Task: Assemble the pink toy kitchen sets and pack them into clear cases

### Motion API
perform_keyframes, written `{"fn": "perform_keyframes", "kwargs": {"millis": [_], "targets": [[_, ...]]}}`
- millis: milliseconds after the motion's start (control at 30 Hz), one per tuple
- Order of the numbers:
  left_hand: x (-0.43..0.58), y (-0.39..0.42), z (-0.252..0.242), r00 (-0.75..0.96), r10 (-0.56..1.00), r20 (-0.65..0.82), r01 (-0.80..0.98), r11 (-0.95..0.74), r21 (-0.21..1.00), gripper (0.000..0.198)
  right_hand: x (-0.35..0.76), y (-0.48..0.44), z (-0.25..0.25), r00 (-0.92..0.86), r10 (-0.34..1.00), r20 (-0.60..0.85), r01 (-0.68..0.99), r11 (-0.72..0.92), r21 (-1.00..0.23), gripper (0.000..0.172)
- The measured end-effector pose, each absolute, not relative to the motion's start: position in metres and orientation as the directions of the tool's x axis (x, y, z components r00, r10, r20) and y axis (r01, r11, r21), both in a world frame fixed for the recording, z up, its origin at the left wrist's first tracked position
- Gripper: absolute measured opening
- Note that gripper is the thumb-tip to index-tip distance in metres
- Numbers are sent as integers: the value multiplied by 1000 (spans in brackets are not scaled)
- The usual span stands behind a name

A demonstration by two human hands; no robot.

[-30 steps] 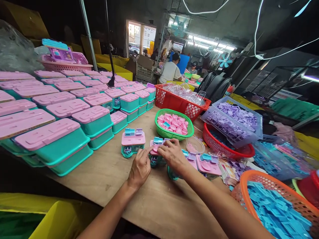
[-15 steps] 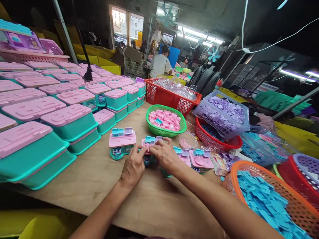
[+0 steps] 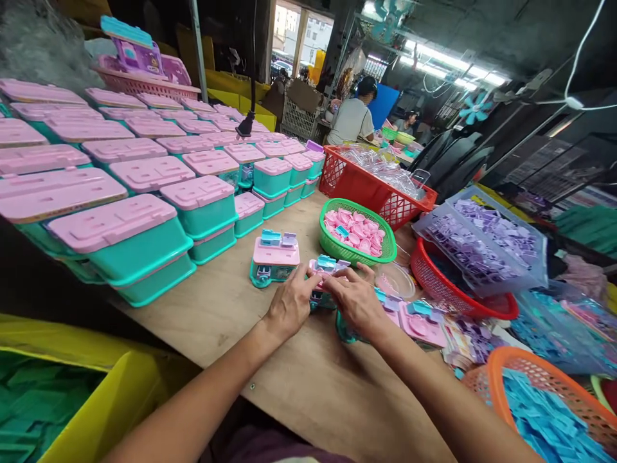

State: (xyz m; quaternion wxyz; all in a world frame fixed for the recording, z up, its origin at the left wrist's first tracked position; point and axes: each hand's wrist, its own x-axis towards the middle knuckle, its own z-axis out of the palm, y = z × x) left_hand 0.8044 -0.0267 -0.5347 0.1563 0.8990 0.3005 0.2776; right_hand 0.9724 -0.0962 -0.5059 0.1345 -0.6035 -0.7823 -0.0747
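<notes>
Toy box (image 3: 322,299) sits on the counter (image 3: 284,373) at 12 o'clock, left hand (image 3: 292,299) and right hand (image 3: 359,302) both gripping it, fingertips bunched over the top. Looks like light, stiff, kinda slick plastic, so I'd grab the sides; that blue flap (image 3: 326,263) seems snappable.

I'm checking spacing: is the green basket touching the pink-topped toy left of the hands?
Apart. The head view shows bare tabletop between basket and toy.
</notes>
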Motion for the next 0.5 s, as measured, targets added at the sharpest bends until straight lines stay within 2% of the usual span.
{"fn": "perform_keyframes", "kwargs": {"millis": [200,300,400,500], "targets": [[808,-34,-528,721,635,277,603,-772,201,46,952,-102,-508,-155,957,244,985,170,-40,24],[807,-31,-523,734,637,234,614,-770,172,50,956,-98,-494,-147,980,131,983,160,-92,21],[802,-24,-514,775,595,213,572,-804,164,52,991,-91,-461,-170,984,55,962,177,-209,25],[797,-16,-496,819,542,192,523,-841,142,52,1053,-86,-434,3,1000,0,984,-3,-177,29]]}}
